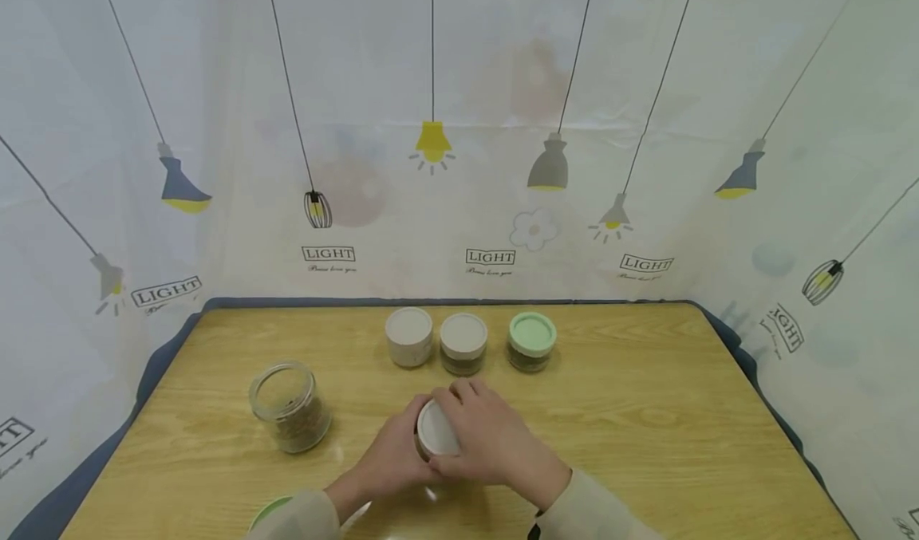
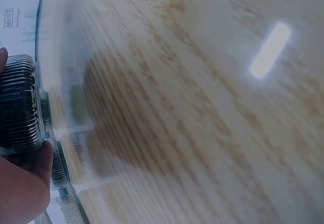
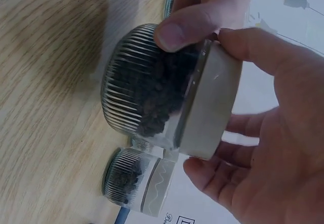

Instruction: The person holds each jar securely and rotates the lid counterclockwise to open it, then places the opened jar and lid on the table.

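Both hands are on a ribbed glass jar with a white lid and dark, crumbly contents. My left hand grips the glass body, its thumb across the ribs in the right wrist view. Around the lid's rim curl the fingers and thumb of my right hand. The jar is tilted over the table's middle, and the hands hide much of it in the head view. In the left wrist view the jar's dark ribbed side shows at the left edge, above the left hand's fingers.
Behind the hands stand a white-lidded pale jar, a second white-lidded jar and a green-lidded jar. An uncovered glass jar with brown contents stands at left. A green lid lies partly under the left sleeve.
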The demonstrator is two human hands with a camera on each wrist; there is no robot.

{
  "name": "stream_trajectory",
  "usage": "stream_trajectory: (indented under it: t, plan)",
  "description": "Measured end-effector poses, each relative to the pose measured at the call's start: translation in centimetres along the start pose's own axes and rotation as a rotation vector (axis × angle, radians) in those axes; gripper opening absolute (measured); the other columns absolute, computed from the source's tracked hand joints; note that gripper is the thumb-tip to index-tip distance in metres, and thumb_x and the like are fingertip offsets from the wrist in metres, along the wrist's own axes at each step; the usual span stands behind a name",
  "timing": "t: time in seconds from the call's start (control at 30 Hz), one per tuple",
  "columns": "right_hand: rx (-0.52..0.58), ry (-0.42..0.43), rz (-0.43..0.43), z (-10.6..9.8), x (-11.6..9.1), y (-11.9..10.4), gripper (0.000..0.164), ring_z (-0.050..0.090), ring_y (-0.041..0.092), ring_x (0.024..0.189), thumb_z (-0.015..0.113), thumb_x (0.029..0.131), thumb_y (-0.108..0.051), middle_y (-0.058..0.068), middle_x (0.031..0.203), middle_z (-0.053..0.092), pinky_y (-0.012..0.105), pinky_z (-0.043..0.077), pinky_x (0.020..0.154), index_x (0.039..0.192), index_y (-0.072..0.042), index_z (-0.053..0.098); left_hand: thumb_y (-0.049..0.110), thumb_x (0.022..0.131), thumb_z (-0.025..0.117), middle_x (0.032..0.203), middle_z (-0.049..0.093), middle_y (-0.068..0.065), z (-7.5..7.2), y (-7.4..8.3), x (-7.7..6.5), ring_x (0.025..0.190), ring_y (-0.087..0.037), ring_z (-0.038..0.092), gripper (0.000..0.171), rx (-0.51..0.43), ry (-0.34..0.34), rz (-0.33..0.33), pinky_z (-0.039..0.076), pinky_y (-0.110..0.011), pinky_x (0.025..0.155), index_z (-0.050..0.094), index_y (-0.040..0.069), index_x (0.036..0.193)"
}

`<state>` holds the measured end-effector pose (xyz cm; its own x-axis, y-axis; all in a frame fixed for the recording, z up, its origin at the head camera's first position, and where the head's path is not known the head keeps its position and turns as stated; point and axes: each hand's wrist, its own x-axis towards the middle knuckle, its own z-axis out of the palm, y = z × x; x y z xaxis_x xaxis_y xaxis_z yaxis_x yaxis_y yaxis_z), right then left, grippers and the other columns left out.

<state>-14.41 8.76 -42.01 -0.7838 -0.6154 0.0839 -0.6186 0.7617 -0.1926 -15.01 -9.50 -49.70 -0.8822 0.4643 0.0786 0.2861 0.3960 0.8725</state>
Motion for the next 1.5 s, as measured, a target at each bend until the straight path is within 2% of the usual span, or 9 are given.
stream_trajectory:
  t: [0.23, 0.4, 0.47, 0.63, 0.83, 1.0, 1.27, 1.43, 1.5]
  plan:
    - [0.116, -0.088, -0.114, -0.5, 0.0, 0.5, 0.079, 0.044, 0.023, 0.122, 0.076, 0.075, -0.031, 0.002, 0.138, 0.046, 0.047, 0.046, 0.093, 0.143, -0.019, 0.039, 0.048, 0.067, 0.084, 0.127, 0.056, -0.001, 0.1, -0.2, -0.2, 0.110, -0.015, 0.056, 0.090, -0.030, -0.025, 0.000, 0.049, -0.040, 0.092, 0.035, 0.021, 0.138]
    - [0.134, -0.113, -0.069, -1.0, -0.2, 0.5, 0.084, 0.034, 0.031, 0.134, 0.069, 0.081, -0.051, 0.011, 0.152, 0.030, 0.056, 0.039, 0.100, 0.148, -0.017, 0.030, 0.049, 0.068, 0.082, 0.128, 0.055, -0.003, 0.1, -0.1, -0.1, 0.110, -0.016, 0.056, 0.092, -0.013, -0.021, 0.007, 0.050, -0.039, 0.090, 0.033, 0.018, 0.139]
    - [0.099, -0.079, -0.018, -1.1, -0.2, 0.3, 0.089, 0.037, 0.033, 0.131, 0.062, 0.080, -0.065, 0.014, 0.149, 0.034, 0.055, 0.039, 0.100, 0.147, -0.015, 0.031, 0.050, 0.069, 0.082, 0.127, 0.056, -0.004, 0.0, 0.0, -0.1, 0.109, -0.017, 0.057, 0.090, -0.007, -0.017, 0.008, 0.051, -0.038, 0.088, 0.035, 0.016, 0.138]
    - [-0.006, 0.007, 0.094, -0.9, -0.2, -0.3, 0.095, 0.050, 0.031, 0.113, 0.055, 0.074, -0.078, 0.013, 0.125, 0.051, 0.049, 0.046, 0.091, 0.139, -0.010, 0.041, 0.049, 0.068, 0.083, 0.124, 0.057, -0.006, 0.0, 0.0, 0.0, 0.107, -0.018, 0.058, 0.086, -0.014, -0.010, 0.004, 0.052, -0.037, 0.087, 0.040, 0.014, 0.133]
    - [-0.040, -0.044, 0.190, -0.4, 0.0, -0.9, 0.103, 0.050, 0.028, 0.106, 0.048, 0.069, -0.087, 0.011, 0.113, 0.052, 0.045, 0.050, 0.084, 0.138, -0.010, 0.042, 0.047, 0.069, 0.082, 0.125, 0.058, -0.007, 0.0, 0.0, 0.0, 0.108, -0.019, 0.058, 0.086, 0.007, -0.018, 0.006, 0.051, -0.038, 0.089, 0.038, 0.013, 0.134]
    - [-0.051, -0.091, 0.209, -0.2, 0.3, -1.0, 0.093, 0.051, 0.028, 0.103, 0.051, 0.072, -0.083, 0.011, 0.110, 0.053, 0.042, 0.052, 0.077, 0.130, -0.010, 0.047, 0.044, 0.068, 0.084, 0.126, 0.058, -0.007, 0.2, 0.0, 0.0, 0.109, -0.019, 0.057, 0.086, -0.017, -0.022, 0.010, 0.051, -0.038, 0.089, 0.038, 0.013, 0.134]
    - [-0.020, -0.046, 0.055, -0.1, 0.3, -0.6, 0.066, 0.051, 0.025, 0.104, 0.066, 0.078, -0.053, 0.008, 0.115, 0.054, 0.038, 0.052, 0.082, 0.128, -0.012, 0.052, 0.043, 0.067, 0.084, 0.128, 0.056, -0.009, 0.3, 0.0, -0.1, 0.112, -0.020, 0.056, 0.089, -0.018, -0.024, -0.018, 0.050, -0.039, 0.091, 0.037, 0.013, 0.136]
    - [0.082, -0.094, -0.074, -0.8, 0.2, 0.0, 0.069, 0.048, 0.023, 0.114, 0.071, 0.079, -0.038, 0.002, 0.127, 0.051, 0.043, 0.049, 0.087, 0.139, -0.018, 0.044, 0.047, 0.070, 0.082, 0.132, 0.053, -0.006, 0.3, 0.0, -0.3, 0.114, -0.018, 0.054, 0.094, -0.031, -0.037, -0.015, 0.048, -0.042, 0.094, 0.032, 0.013, 0.142]
    - [0.115, -0.126, -0.095, -1.0, 0.1, 0.1, 0.074, 0.045, 0.026, 0.122, 0.072, 0.081, -0.040, 0.005, 0.138, 0.046, 0.047, 0.048, 0.090, 0.144, -0.020, 0.039, 0.049, 0.071, 0.081, 0.132, 0.053, -0.006, 0.3, 0.1, -0.3, 0.115, -0.018, 0.054, 0.097, -0.028, -0.041, -0.011, 0.048, -0.042, 0.094, 0.029, 0.012, 0.144]
